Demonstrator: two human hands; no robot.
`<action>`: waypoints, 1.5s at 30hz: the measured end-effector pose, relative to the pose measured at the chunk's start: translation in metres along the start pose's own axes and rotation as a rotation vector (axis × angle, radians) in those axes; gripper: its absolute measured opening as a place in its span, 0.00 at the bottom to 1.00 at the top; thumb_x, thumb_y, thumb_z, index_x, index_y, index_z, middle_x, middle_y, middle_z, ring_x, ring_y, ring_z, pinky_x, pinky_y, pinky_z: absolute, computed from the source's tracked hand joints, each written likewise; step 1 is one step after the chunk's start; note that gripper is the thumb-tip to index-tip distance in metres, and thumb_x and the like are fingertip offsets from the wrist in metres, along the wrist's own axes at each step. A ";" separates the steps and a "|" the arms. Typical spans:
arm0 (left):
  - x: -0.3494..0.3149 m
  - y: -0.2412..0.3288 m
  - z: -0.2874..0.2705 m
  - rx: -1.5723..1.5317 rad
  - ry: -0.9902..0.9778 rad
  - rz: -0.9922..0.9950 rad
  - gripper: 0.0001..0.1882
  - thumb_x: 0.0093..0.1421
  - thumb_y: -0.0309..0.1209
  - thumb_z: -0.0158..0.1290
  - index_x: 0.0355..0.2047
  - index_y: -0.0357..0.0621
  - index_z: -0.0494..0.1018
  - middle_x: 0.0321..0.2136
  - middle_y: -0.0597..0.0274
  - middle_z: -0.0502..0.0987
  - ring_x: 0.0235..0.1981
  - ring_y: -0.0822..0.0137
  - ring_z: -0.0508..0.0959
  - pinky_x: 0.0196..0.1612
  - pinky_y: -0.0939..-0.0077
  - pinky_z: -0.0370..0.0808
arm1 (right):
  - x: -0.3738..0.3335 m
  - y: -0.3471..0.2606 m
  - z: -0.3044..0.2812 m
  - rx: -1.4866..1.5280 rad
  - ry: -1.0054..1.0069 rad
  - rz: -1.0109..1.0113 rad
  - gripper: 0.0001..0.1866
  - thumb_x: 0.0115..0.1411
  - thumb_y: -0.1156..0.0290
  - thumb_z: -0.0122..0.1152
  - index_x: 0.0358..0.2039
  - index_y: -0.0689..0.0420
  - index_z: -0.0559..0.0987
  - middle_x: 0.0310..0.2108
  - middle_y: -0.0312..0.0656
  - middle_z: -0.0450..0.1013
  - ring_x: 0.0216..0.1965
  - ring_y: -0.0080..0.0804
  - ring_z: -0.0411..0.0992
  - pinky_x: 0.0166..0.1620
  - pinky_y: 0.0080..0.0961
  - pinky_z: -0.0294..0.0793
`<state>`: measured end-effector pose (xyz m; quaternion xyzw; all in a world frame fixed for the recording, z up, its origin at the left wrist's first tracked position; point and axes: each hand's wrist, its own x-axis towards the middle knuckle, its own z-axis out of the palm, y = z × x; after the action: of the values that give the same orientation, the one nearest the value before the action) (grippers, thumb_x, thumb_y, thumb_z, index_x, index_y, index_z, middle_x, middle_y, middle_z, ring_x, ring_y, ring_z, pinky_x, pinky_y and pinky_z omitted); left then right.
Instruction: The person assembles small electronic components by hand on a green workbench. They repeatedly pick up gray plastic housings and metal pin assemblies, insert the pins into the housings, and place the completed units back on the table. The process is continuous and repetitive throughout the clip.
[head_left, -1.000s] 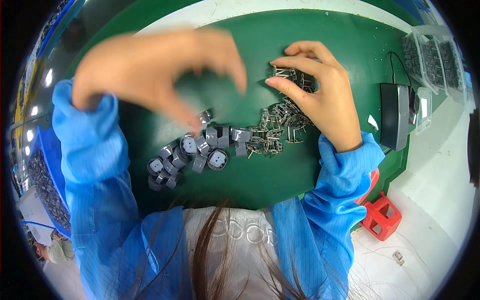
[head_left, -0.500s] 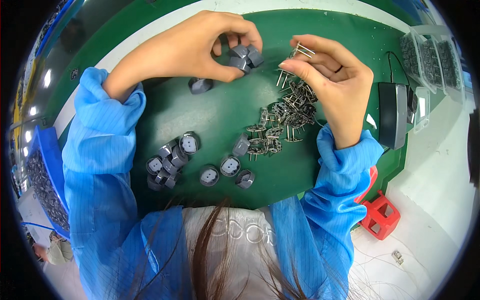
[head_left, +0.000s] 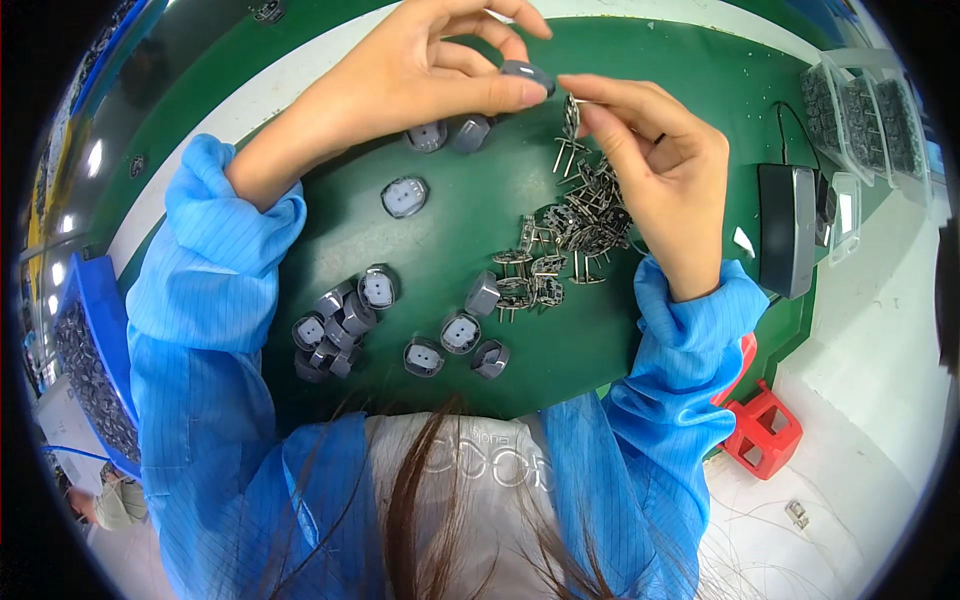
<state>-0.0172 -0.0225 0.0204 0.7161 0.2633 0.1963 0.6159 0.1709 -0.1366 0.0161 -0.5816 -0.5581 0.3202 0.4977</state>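
Observation:
My left hand [head_left: 430,70] pinches a small grey plastic cap [head_left: 527,73] between thumb and fingers, raised over the far part of the green mat [head_left: 690,60]. My right hand [head_left: 655,160] holds a metal pin clip [head_left: 570,130] by its top, just right of the cap and nearly touching it. Under that hand lies a heap of metal clips [head_left: 570,240]. Several more grey caps [head_left: 345,320] are scattered on the mat near my chest, and others [head_left: 445,135] lie under my left hand.
A dark grey box [head_left: 787,240] with a cable sits at the mat's right edge, clear plastic trays of parts [head_left: 860,110] behind it. A blue bin of parts [head_left: 85,370] stands at the far left. A red stool [head_left: 765,430] is on the floor at lower right.
My left hand has gone from low over the cap pile up to the far side of the mat with one cap. My right hand lifted a clip toward it. The two now meet.

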 end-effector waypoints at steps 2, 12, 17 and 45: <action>0.003 -0.009 0.002 -0.086 -0.032 0.031 0.13 0.65 0.35 0.55 0.45 0.40 0.74 0.32 0.68 0.75 0.31 0.79 0.75 0.37 0.85 0.72 | -0.002 -0.003 0.003 0.038 0.019 0.046 0.10 0.55 0.79 0.67 0.39 0.63 0.83 0.34 0.41 0.80 0.35 0.26 0.80 0.41 0.23 0.80; 0.001 -0.022 0.011 -0.156 -0.073 -0.036 0.15 0.68 0.38 0.52 0.43 0.38 0.77 0.35 0.59 0.79 0.33 0.76 0.80 0.29 0.85 0.77 | -0.003 -0.010 0.006 0.064 0.024 0.018 0.06 0.53 0.81 0.68 0.33 0.64 0.82 0.32 0.39 0.80 0.34 0.27 0.80 0.42 0.25 0.83; 0.003 -0.026 0.014 -0.207 -0.030 0.013 0.17 0.66 0.32 0.54 0.50 0.33 0.75 0.40 0.54 0.80 0.41 0.69 0.81 0.40 0.79 0.82 | -0.001 -0.002 0.007 -0.073 0.112 -0.118 0.06 0.53 0.81 0.68 0.32 0.64 0.82 0.32 0.41 0.81 0.33 0.28 0.81 0.40 0.24 0.83; 0.000 -0.024 0.013 -0.199 -0.195 0.046 0.15 0.49 0.16 0.67 0.33 0.36 0.72 0.47 0.53 0.76 0.46 0.70 0.78 0.48 0.76 0.79 | -0.001 -0.003 0.008 -0.097 0.174 -0.086 0.06 0.52 0.81 0.68 0.32 0.64 0.82 0.30 0.40 0.81 0.33 0.28 0.82 0.39 0.23 0.82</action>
<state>-0.0125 -0.0308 -0.0053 0.6730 0.1651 0.1651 0.7018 0.1623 -0.1360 0.0163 -0.6062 -0.5521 0.2193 0.5288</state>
